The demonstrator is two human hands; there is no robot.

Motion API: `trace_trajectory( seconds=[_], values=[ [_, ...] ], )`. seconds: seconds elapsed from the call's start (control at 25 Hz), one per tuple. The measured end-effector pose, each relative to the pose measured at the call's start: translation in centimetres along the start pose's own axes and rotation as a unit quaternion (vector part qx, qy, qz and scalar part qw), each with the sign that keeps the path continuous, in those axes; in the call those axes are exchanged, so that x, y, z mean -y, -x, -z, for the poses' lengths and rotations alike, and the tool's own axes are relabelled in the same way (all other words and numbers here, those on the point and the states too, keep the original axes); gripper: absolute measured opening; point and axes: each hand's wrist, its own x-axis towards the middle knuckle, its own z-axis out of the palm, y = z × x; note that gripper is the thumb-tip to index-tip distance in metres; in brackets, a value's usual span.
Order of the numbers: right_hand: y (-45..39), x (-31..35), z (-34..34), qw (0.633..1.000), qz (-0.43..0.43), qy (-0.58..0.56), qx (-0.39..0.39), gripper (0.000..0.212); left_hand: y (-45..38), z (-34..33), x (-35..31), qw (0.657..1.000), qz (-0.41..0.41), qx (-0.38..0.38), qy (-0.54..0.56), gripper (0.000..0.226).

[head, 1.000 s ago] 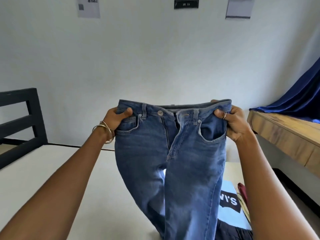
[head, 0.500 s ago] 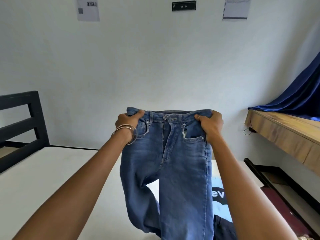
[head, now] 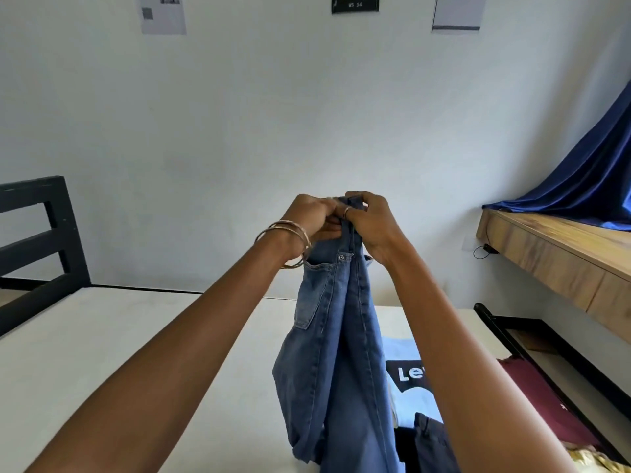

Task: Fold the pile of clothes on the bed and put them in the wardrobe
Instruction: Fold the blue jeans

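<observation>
Hands came together: left hand (head: pixel 312 216), right hand (head: pixel 370 220) touching, gripping jeans (head: pixel 336 353) waistband; legs hang below.

A wide bed with a plain white mattress (head: pixel 136 353) spreads below both hands. Directly on it, under the right forearm, lie a light-blue printed T-shirt (head: pixel 408 380), a dark navy garment (head: pixel 432 442) and a maroon cloth (head: pixel 543 401).

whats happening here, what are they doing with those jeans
A person is folding jeans lengthwise. Both hands, left hand and right hand, pinch the waistband together in the air, so the legs hang doubled over the bed. More clothes, including a light blue t-shirt, lie on the bed unfolded.
</observation>
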Motion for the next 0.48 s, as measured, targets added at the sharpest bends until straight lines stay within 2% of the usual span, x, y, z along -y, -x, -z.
trace_trajectory(
  seconds=[0.04,0.08,0.16,0.2,0.24,0.32,0.4,0.48],
  values=[
    [0.3,0.2,0.4,0.999,0.02,0.03,0.007,0.044,0.0,0.4,0.2,0.997,-0.043,0.009,-0.056,0.012],
    [0.6,0.7,0.7,0.997,0.037,0.061,0.01,0.052,0.0,0.8,0.2,0.981,-0.108,-0.009,-0.16,0.013],
    [1.1,1.9,1.0,0.996,0.061,0.061,0.025,0.064,-0.5,1.8,0.1,0.898,-0.258,-0.057,-0.352,0.051],
    [1.2,2.4,1.1,0.995,0.077,0.032,0.05,0.07,-0.8,2.2,-0.2,0.866,-0.321,-0.031,-0.381,0.072],
    [1.5,3.0,1.2,0.992,0.095,-0.007,0.081,0.075,-1.0,2.5,-0.6,0.849,-0.357,0.019,-0.39,0.086],
    [2.2,3.4,1.2,0.983,0.123,-0.078,0.112,0.081,-1.6,2.5,-1.5,0.829,-0.353,0.076,-0.428,0.086],
    [2.8,3.0,0.9,0.977,0.127,-0.144,0.088,0.08,-2.2,2.2,-1.6,0.792,-0.353,0.051,-0.496,0.075],
    [3.5,1.3,1.5,0.975,0.123,-0.18,0.046,0.072,-2.3,2.1,-1.1,0.78,-0.361,0.008,-0.511,0.066]
  ],
)
